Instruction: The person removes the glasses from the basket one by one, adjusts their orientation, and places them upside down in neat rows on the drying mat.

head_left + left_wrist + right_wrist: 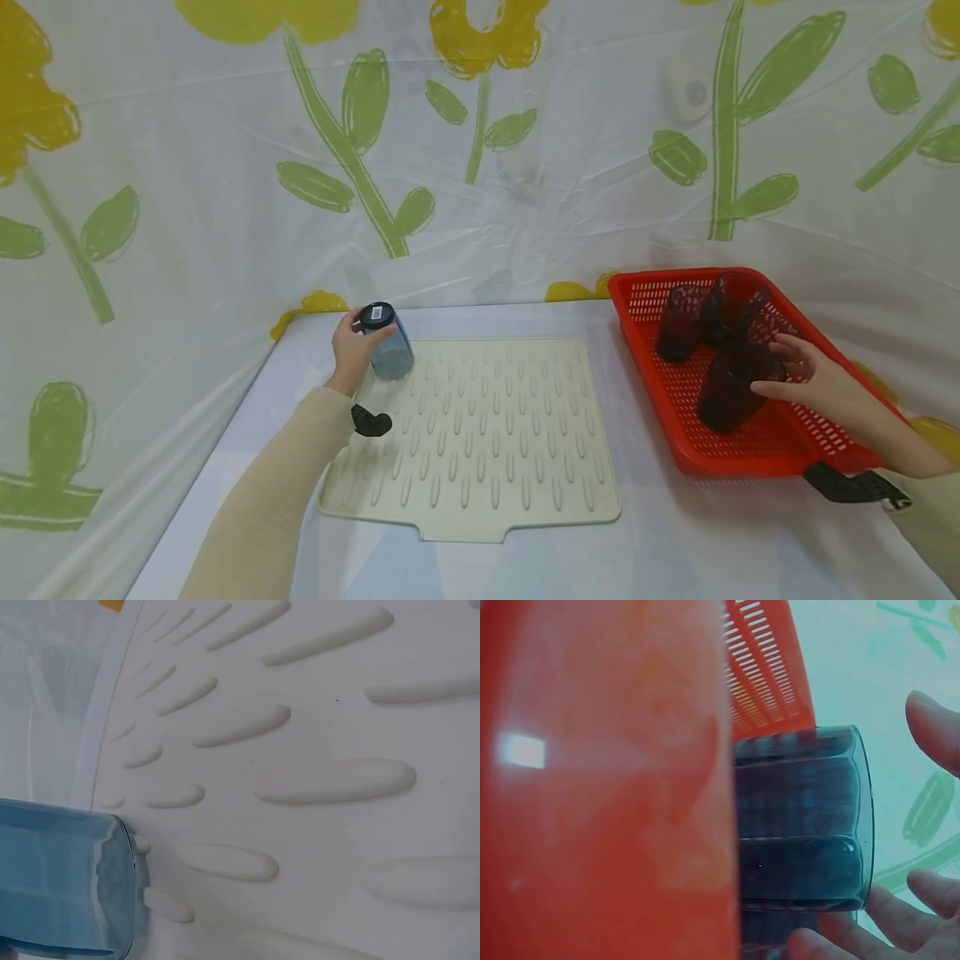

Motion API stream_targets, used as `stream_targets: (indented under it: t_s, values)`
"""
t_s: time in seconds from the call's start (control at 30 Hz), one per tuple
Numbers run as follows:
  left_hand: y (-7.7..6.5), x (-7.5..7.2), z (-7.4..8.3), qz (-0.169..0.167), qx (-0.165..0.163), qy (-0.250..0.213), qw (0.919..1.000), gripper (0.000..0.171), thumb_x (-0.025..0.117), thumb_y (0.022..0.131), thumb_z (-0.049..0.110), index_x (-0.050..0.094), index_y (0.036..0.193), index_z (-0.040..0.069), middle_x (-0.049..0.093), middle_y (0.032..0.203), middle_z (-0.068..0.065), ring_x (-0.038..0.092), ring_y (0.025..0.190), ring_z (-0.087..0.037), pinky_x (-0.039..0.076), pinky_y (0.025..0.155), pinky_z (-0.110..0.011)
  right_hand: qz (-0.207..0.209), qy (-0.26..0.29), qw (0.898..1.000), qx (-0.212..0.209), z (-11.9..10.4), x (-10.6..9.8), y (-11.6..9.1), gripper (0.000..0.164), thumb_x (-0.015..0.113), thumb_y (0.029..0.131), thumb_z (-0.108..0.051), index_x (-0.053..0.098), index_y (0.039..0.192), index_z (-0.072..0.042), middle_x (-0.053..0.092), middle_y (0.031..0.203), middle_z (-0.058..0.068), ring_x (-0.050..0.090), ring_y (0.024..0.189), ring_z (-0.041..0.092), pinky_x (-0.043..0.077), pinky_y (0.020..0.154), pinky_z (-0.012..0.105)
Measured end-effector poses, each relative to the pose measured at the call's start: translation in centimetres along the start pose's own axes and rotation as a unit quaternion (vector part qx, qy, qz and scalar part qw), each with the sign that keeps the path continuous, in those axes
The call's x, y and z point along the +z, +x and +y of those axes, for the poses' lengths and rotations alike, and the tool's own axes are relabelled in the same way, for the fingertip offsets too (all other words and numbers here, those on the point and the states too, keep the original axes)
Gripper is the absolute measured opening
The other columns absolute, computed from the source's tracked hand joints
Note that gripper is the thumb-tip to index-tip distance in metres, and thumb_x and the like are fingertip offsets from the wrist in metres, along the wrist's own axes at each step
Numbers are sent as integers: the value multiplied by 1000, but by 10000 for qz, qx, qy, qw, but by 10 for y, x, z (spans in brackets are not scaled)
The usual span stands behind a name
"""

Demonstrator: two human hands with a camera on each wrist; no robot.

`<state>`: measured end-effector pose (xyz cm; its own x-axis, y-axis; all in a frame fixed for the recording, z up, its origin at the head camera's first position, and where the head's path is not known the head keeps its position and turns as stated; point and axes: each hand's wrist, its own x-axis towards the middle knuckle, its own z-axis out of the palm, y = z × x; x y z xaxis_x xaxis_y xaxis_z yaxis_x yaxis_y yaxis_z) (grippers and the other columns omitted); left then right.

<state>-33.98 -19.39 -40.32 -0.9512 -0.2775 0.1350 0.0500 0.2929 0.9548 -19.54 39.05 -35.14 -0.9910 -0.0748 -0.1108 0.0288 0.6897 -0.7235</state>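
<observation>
In the head view my left hand [351,352] holds a blue-tinted glass [392,354] near its upper end, fingers and thumb around it. That glass has a dark top face with a white sticker and stands at the back left corner of a cream ridged draining mat [480,433]. Its lower end appears close against the ridges in the left wrist view. On the right, my right hand [828,387] reaches into a red basket [675,425], thumb and fingers spread around the upper end of a dark tinted glass [802,825]. A gap shows between thumb and rim.
Two more dark glasses, one at the left [678,325] and one at the back [738,300], stand in the basket. A pale tablecloth [555,567] lies under mat and basket. A flower-printed curtain [525,225] hangs along the table's back edge.
</observation>
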Motion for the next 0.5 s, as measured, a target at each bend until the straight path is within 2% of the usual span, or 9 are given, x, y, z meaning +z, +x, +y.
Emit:
stream_targets:
  t_s: [0.33,0.5]
  values:
    - [-6,0,-4,29,138,23,9999,61,73,77,17,45,130,5,44,132,-12,38,118,-27,34,98,-39,-30,-119,9999,-11,0,-1,0,88,57,89,-30,-2,143,7,15,140,35,22,118,50,30,89,66]
    - [-7,-1,-4,-55,106,-11,9999,63,72,79,19,41,132,4,41,135,-13,36,120,-28,32,100,-40,-68,-54,9999,57,0,0,0,89,58,89,-31,-2,143,7,14,140,36,21,118,52,29,88,67]
